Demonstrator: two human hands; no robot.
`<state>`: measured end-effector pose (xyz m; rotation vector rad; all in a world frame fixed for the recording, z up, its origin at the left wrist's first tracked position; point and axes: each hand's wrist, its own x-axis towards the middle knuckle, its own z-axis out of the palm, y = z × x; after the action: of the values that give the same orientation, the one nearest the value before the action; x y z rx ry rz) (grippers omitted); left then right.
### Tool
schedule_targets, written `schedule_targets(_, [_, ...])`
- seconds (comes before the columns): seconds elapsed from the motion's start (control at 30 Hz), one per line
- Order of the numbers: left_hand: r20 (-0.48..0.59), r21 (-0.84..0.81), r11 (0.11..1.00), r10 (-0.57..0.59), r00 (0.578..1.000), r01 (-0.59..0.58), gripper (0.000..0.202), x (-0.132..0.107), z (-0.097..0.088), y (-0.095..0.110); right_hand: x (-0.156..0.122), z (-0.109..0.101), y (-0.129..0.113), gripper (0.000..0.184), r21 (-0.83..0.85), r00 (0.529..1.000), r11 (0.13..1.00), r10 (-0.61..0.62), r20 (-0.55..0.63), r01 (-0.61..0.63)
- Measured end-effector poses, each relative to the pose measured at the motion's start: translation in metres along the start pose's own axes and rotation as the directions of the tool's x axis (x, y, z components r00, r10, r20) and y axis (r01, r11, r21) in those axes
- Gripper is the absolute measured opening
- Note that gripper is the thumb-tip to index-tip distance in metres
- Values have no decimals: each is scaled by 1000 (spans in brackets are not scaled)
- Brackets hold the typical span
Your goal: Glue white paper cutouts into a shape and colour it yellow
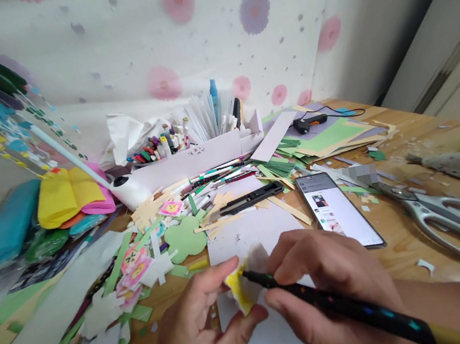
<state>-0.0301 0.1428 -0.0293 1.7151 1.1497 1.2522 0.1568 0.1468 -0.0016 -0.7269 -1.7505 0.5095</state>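
Note:
Between the thumb and fingers of my left hand (203, 325) is a small crumpled piece of white paper (240, 292), partly coloured yellow. My right hand (330, 285) grips a black marker (352, 307) patterned with small coloured stars. The marker's tip touches the yellow area of the piece. Both hands are above a white sheet (268, 337) lying on the wooden table. Just beyond them, a black utility knife (252, 197) rests across paper strips. My fingers hide part of the small piece.
A phone (338, 209) with its screen lit lies right of the sheet, beside large metal scissors (451, 216). Farther back are a glue gun (310, 122) and a white box (196, 157) of markers. Paper scraps (132, 272) cover the left side, near a yellow paper bundle (65, 198).

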Motion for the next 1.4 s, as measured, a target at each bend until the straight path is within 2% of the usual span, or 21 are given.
schedule_targets(0.23, [4, 76, 995, 60, 998, -60, 43, 0, -5, -4, 0, 0, -2, 18, -30, 1000, 1000, -4, 3, 4])
schedule_targets(0.6, [13, 124, 990, 64, 998, -65, 47, -1, -4, -6, -1, -2, -3, 19, -54, 999, 997, 48, -2, -48])
schedule_targets(0.77, [19, 150, 986, 66, 998, -68, 46, 0, -6, -6, 1, -6, -1, 20, 9, 998, 999, 50, 35, -51])
schedule_targets(0.9, [34, 201, 979, 31, 999, -37, 48, -1, -8, -4, 5, -10, -1, 18, 13, 989, 990, 142, -38, -142])
schedule_targets(1.07, [42, 228, 973, 30, 999, -38, 46, -2, -10, -5, 5, -11, 0, 18, 76, 976, 975, 213, -33, -211])
schedule_targets(1.3, [44, 243, 970, 21, 999, -31, 41, -3, -10, -7, 8, -12, -1, 17, 46, 989, 988, 150, -10, -150])
schedule_targets(1.4, [40, 226, 974, 17, 999, -25, 40, -1, -10, -6, 9, -13, -1, 17, 13, 986, 987, 163, -23, -163])
